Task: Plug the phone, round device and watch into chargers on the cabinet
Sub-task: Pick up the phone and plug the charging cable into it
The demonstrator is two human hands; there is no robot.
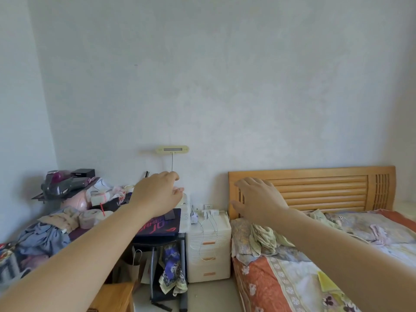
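Note:
A small cream drawer cabinet (209, 248) stands against the wall between a cluttered desk and the bed. On its top sit white chargers (210, 213) plugged into a power strip, with thin white cables (202, 235) hanging down its front, and a small pale round-cornered device (194, 217). My left hand (158, 194) reaches out above the desk's right end, fingers curled loosely, holding nothing I can see. My right hand (258, 200) is stretched forward with fingers spread, in front of the headboard, right of the cabinet. I cannot make out a phone or a watch.
A dark desk (157, 230) at left is piled with clothes, boxes and a dark mat with lettering. A bed (315, 255) with a wooden headboard (315, 190) fills the right. A cream bar-shaped unit (172, 149) hangs on the wall. A paper bag and cloth sit under the desk.

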